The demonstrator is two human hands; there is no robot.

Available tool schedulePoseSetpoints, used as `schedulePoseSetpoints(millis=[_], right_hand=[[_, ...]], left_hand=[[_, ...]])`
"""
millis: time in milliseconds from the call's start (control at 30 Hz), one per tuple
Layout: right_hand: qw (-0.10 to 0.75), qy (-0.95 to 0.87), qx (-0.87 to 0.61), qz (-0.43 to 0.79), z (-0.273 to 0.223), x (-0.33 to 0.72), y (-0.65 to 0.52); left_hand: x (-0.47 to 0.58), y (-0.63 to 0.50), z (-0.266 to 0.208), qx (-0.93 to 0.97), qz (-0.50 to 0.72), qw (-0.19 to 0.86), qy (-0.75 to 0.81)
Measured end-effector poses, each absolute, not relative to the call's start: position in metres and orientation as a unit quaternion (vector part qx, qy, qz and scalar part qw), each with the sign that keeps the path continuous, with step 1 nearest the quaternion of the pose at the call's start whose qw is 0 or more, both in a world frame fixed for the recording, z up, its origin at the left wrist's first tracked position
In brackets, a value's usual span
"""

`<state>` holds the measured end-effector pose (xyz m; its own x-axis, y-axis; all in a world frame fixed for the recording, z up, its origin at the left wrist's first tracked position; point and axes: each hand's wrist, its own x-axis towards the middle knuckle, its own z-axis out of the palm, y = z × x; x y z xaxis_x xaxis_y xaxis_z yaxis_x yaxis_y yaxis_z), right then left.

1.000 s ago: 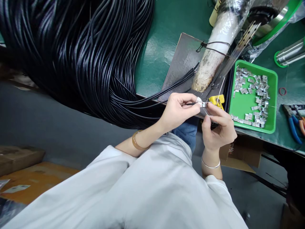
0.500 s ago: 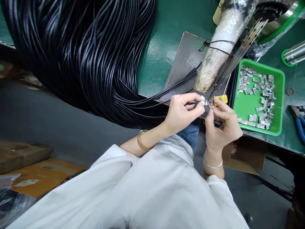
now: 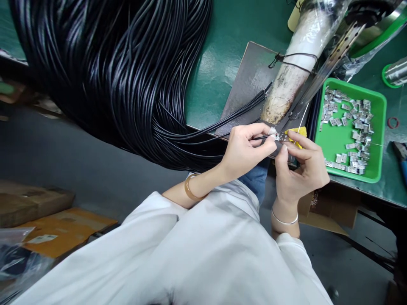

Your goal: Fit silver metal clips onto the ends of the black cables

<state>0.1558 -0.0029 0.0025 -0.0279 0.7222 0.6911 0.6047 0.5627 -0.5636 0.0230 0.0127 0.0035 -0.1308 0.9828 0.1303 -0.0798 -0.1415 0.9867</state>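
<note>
My left hand point(image 3: 244, 148) is closed in a pinch near the end of a black cable point(image 3: 261, 137). At the fingertips, a small silver metal connector point(image 3: 281, 137) sits at the cable's end. My right hand point(image 3: 300, 163) is just right of the connector, thumb and index finger bent towards it; what lies between them is too small to make out. A thin pale wire point(image 3: 304, 115) runs down behind the right fingers. Above the hands, a soldering iron point(image 3: 345, 47) with a perforated barrel slants down. A yellow sponge point(image 3: 300, 132) lies behind the right index finger.
A thick bundle of black cables point(image 3: 127, 76) hangs over the left table edge. A stained white tube point(image 3: 291, 76) stands above a dark plate point(image 3: 244, 80). At right are a green tray point(image 3: 333, 144) of metal connectors, a red ring point(image 3: 393, 123) and blue-handled pliers point(image 3: 401, 154).
My right hand has drawn slightly right, away from my left fingertips. The left hand keeps its pinch on the cable. The whole view has shifted a little.
</note>
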Motion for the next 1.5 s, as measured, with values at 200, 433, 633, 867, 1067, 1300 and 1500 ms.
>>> schedulePoseSetpoints(millis=[200, 433, 633, 867, 1067, 1300, 1500], right_hand=[[0.511, -0.717, -0.475, 0.021, 0.0067, 0.1553, -0.0016], [0.525, -0.715, -0.46, 0.04, 0.0026, 0.1539, -0.0056], [0.509, -0.728, -0.46, 0.009, -0.0012, 0.1575, -0.0068], [0.502, -0.731, -0.462, -0.008, 0.004, 0.1543, -0.0032], [0.525, -0.725, -0.446, 0.009, 0.0075, 0.1503, -0.0043], [0.519, -0.727, -0.451, -0.006, 0.0008, 0.1551, -0.0053], [0.514, -0.729, -0.451, -0.023, 0.0006, 0.1556, -0.0058]], left_hand=[[0.022, 0.0117, 0.0052, 0.504, 0.583, 0.434, 0.466], [0.0194, 0.0094, 0.0056, 0.501, 0.554, 0.464, 0.476], [0.0189, 0.0078, 0.0049, 0.48, 0.547, 0.5, 0.47], [0.0199, 0.0097, 0.0053, 0.478, 0.566, 0.489, 0.461], [0.02, 0.0113, 0.0094, 0.489, 0.571, 0.471, 0.462], [0.0212, 0.0086, 0.0029, 0.478, 0.54, 0.505, 0.474], [0.0202, 0.0075, 0.0018, 0.476, 0.537, 0.514, 0.47]])
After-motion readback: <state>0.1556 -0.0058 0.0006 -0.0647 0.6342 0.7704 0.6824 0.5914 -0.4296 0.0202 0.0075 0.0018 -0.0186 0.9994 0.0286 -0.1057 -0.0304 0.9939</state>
